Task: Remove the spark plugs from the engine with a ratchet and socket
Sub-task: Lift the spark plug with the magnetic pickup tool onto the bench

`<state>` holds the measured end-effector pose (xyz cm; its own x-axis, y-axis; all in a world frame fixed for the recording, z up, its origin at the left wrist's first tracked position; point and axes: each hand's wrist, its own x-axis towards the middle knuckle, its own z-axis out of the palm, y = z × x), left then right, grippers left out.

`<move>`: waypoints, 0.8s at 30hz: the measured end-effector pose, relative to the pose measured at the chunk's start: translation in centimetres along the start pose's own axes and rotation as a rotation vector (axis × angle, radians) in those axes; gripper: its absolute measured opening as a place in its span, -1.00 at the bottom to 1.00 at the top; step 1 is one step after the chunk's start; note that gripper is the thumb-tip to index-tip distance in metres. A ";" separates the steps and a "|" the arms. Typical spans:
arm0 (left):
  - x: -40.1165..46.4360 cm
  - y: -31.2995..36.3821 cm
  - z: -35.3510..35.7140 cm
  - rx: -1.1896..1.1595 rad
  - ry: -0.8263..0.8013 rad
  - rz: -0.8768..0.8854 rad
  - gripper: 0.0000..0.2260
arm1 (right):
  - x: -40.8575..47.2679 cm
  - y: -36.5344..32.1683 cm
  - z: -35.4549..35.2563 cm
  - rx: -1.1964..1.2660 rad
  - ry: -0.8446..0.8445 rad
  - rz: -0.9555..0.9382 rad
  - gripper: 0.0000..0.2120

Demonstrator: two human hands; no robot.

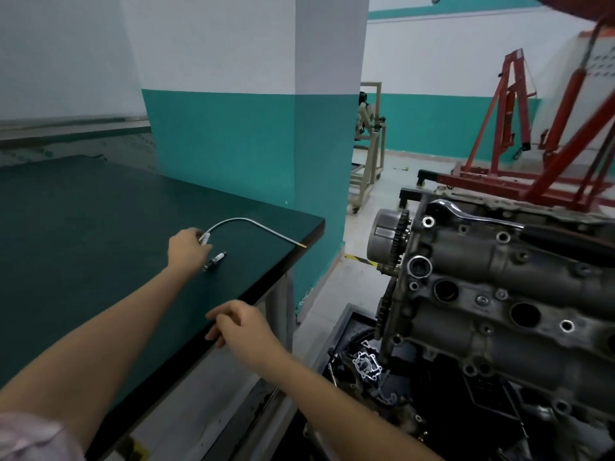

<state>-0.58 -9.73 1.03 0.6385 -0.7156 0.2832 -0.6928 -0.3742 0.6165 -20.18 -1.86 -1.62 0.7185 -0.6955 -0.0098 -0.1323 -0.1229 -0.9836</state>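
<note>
1. The left hand (pixel 186 249) is stretched out over the dark green table (pixel 83 234), its fingers curled round the white end of a bent flexible metal wand (pixel 246 221); the wand arcs away from the fingertips toward the table's far corner, its brass tip right at the edge.
2. Just below those fingers, beside the knuckles, a spark plug (pixel 215 261) lies flat on the tabletop, not held by either hand.
3. The right hand (pixel 243 329) hangs at the table's near edge with its fingers loosely bent and slightly apart, gripping nothing; whether the fingertips touch the edge I cannot tell.
4. Off to the right of that hand, well apart from it, stands the engine (pixel 499 301), its round plug wells showing dark along the top cover.
5. The ratchet (pixel 472 216) rests on the engine's far upper edge, its chrome head pointing toward the timing gear, nowhere near either hand.
6. Beyond the engine, a red engine hoist (pixel 509 128) stands against the white and teal wall.
</note>
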 end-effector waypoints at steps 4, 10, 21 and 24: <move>1.6 0.0 2.2 0.078 -0.028 0.015 -0.80 | -0.9 2.5 -1.2 -0.070 -0.009 -0.008 -0.74; 1.5 -0.3 3.4 0.228 -0.091 -0.006 -0.72 | -0.3 6.5 -2.8 -0.080 -0.018 0.110 -0.77; -6.6 7.9 9.7 0.183 0.019 0.529 -0.82 | 0.7 16.9 -9.3 -0.307 0.311 0.456 -0.79; -10.3 7.0 15.9 0.231 -0.296 0.433 -0.82 | 0.2 20.1 -11.6 -0.360 0.353 0.544 -0.65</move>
<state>-17.38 -14.36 -9.24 0.1823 -0.9546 0.2355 -0.9467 -0.1057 0.3043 -30.63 -12.70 -19.33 0.2334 -0.9030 -0.3607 -0.6662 0.1217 -0.7358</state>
